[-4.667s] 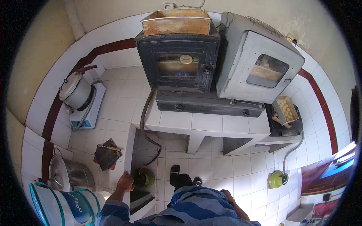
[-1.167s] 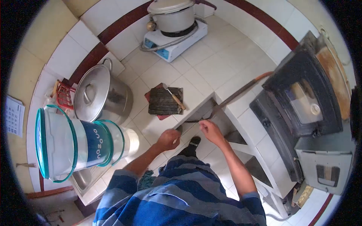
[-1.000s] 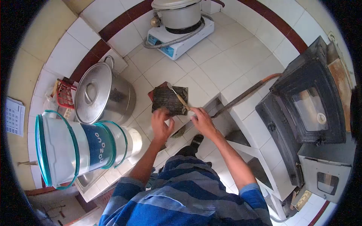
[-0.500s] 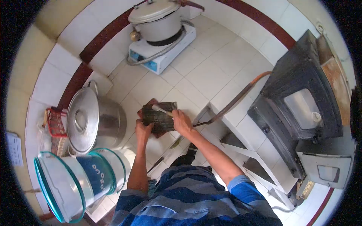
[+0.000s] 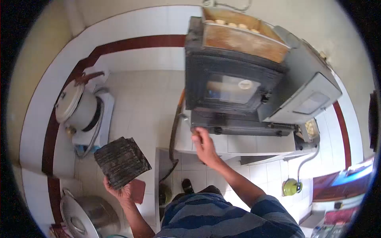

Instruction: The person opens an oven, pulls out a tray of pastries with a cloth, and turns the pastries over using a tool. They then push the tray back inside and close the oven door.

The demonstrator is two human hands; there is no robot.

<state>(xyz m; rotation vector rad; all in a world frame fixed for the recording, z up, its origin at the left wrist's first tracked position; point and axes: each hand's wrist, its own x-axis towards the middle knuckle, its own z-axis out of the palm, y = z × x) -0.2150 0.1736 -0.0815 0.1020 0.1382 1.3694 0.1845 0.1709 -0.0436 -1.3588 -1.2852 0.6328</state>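
Observation:
My left hand (image 5: 120,190) grips a blackened, ridged flat slab (image 5: 123,162) by its near edge and holds it tilted over the white tiled counter. The slab looks like a metal mould or plate, but I cannot tell its exact kind. A reddish-brown flat piece (image 5: 137,191) lies on the counter beside my left wrist. My right hand (image 5: 204,144) is closed around a small brush (image 5: 185,118), blurred by motion, in front of the black oven (image 5: 234,79). The brush head points up and left, near the oven's lower left corner.
A wooden tray (image 5: 244,43) with pale round pieces rests on the oven. A grey metal oven (image 5: 305,99) stands to its right. At left are a pressure cooker (image 5: 81,107) on an electric burner and a large steel pot (image 5: 97,214). A hose (image 5: 174,139) hangs over the counter edge.
My view has swung right towards the oven. My left hand has lifted the slab off the reddish-brown piece. My right hand has carried the brush away from the slab to the oven.

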